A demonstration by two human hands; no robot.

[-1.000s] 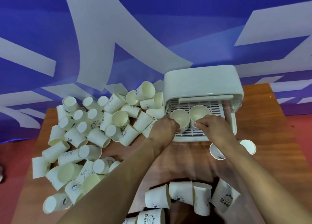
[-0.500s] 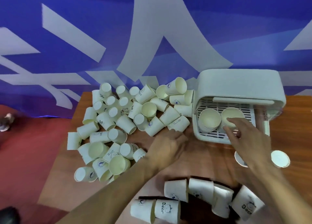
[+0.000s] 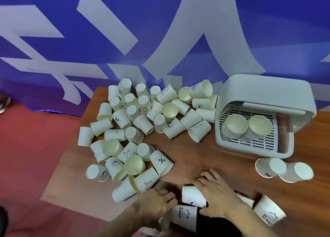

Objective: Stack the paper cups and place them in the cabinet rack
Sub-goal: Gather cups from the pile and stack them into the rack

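Observation:
Two stacks of paper cups (image 3: 236, 128) (image 3: 259, 127) stand side by side on the slatted rack (image 3: 267, 143) of the open white cabinet (image 3: 264, 93) at the right. A big loose pile of white paper cups (image 3: 142, 129) covers the table's left half. At the near edge my left hand (image 3: 157, 203) grips the end of a lying cup marked "Bear" (image 3: 184, 217). Just right of it, my right hand (image 3: 217, 192) lies over a cup with a purple logo (image 3: 192, 194), thumb curled under it.
Two cups (image 3: 267, 168) (image 3: 297, 172) lie on their sides in front of the cabinet, and another "Bear" cup (image 3: 269, 214) lies near my right wrist. The wooden table (image 3: 205, 152) ends at the left over red floor (image 3: 35, 156). A blue and white banner (image 3: 160, 31) stands behind.
Both hands left the rack and came back to the near edge, onto the lying cups. The view swung left, so the cabinet sits further right.

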